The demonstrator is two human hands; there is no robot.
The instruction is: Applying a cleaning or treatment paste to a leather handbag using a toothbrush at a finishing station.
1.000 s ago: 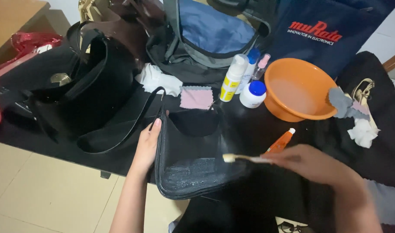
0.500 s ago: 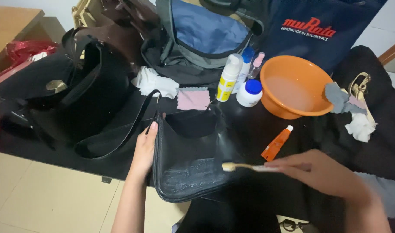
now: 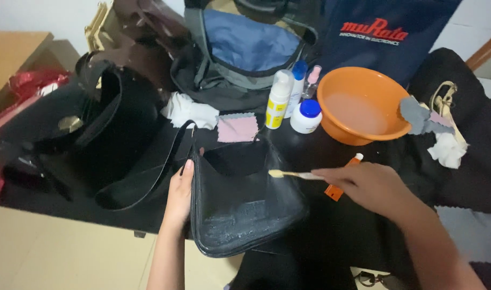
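A black handbag is laid flat at the near edge of the table. Its left side is steadied by the left hand, with fingers laid open. A toothbrush is clamped in the right hand and held over the upper right part of the bag. A whitish film is seen on the lower part; the upper part looks untreated, so the cleaning is judged about halfway. An orange basin is placed far right.

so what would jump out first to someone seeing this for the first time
Probably the black handbag lying flat at the near table edge, its lower front streaked with whitish foam. The left hand steadies its side while the right hand holds a toothbrush over its top edge. Behind them, the bright orange basin with cloudy water stands out at the right.
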